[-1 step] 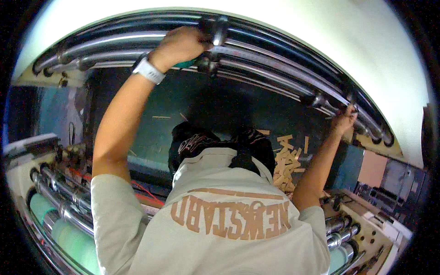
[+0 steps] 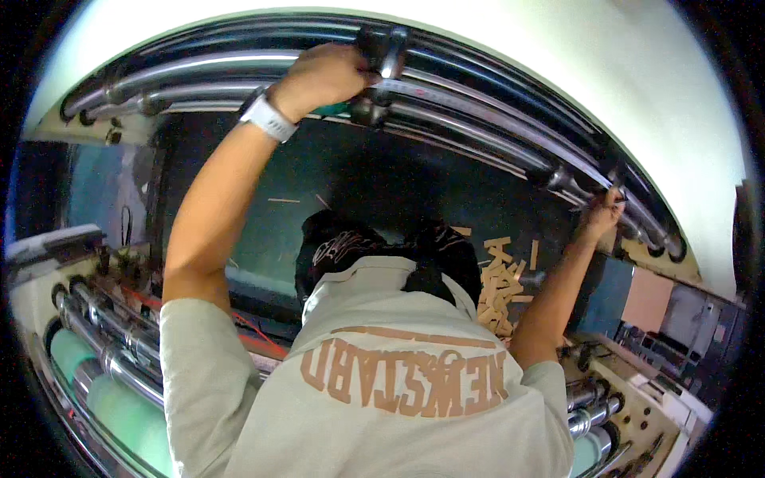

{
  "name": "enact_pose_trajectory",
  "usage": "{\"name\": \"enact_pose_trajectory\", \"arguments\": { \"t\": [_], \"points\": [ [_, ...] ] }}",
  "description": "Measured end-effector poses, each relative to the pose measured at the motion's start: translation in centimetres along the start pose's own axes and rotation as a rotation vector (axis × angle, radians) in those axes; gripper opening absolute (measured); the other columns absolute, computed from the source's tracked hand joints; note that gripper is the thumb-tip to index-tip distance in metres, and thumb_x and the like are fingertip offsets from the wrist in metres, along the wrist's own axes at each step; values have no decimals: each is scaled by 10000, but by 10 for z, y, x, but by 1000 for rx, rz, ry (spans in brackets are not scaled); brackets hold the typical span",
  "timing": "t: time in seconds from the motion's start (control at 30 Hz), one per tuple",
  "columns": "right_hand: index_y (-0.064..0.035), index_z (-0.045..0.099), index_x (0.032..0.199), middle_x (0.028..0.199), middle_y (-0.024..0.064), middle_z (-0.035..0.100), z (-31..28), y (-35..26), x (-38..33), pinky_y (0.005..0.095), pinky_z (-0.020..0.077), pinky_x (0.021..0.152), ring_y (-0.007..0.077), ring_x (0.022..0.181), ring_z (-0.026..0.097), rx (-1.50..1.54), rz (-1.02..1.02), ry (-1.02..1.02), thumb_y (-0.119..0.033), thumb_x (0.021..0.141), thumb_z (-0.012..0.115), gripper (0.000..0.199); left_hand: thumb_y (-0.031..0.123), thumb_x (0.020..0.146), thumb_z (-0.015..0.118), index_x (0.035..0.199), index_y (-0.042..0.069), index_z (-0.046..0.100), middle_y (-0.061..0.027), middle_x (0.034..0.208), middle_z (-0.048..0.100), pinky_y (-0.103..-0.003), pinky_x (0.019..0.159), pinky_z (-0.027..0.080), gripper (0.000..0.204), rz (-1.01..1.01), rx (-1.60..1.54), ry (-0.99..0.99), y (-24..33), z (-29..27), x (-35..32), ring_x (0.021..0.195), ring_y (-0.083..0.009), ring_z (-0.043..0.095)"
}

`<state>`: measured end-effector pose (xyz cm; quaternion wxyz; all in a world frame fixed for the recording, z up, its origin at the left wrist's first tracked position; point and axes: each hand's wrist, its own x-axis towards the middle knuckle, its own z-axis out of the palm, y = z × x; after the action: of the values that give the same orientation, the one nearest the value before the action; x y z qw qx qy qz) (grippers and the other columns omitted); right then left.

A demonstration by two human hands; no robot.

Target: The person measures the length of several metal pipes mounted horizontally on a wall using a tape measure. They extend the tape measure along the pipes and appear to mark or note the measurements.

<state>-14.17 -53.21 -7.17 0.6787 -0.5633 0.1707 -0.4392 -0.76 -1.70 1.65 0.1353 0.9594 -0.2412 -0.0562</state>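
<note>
The fingers of the left hand (image 2: 328,78) bend beside a ring (image 2: 394,52) on the shiny bars (image 2: 207,64) — I can't tell if they pinch. The right hand (image 2: 603,217) bunches its fingers near the bars' right end — grip unclear. Tan bits (image 2: 498,293) lie below.

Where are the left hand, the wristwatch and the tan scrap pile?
Left hand (image 2: 327,76): head view, back of the hand.
Wristwatch (image 2: 269,120): head view, pale band.
Tan scrap pile (image 2: 497,293): head view, middle of the heap.
</note>
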Motion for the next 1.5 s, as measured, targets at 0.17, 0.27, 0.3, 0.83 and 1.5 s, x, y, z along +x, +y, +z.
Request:
{"name": "enact_pose_trajectory", "arguments": {
  "t": [0.17,0.27,0.3,0.83,1.5],
  "points": [
    [-81,513,880,867,52,561,-21,7,15,330,447,673,184,752,519,-233,29,39,-213,842,560,145,347,750,527,865,86,648,-141,871,616,-405,751,456,310,-13,-9,-21,-2,-1,4,848,-321,581],
    [-116,488,838,706,19,530,-22,7,16,247,379,490,122,565,473,-164,-8,-21,-213,820,595,145,323,744,514,822,64,653,-164,846,615,-404,741,466,304,-8,-42,42,-1,0,4,819,-326,592],
    [-135,476,814,624,2,515,-20,6,14,206,344,398,95,473,451,-181,-16,-33,-225,814,604,156,317,743,511,812,60,654,-169,839,615,-404,739,468,303,-4,-46,38,-1,0,5,813,-327,594],
    [-98,445,811,756,26,539,-8,-8,5,241,384,517,129,629,482,-229,0,-43,-256,815,602,223,262,729,481,860,45,650,-197,894,607,-402,791,460,304,-44,-42,41,2,0,5,869,-338,590],
    [-94,501,917,766,22,542,-17,-3,14,265,383,504,131,634,483,-192,16,-76,-263,804,616,233,340,745,522,823,55,647,-187,827,609,-421,745,465,321,-22,-49,57,4,2,9,815,-345,587]
  ]
}}
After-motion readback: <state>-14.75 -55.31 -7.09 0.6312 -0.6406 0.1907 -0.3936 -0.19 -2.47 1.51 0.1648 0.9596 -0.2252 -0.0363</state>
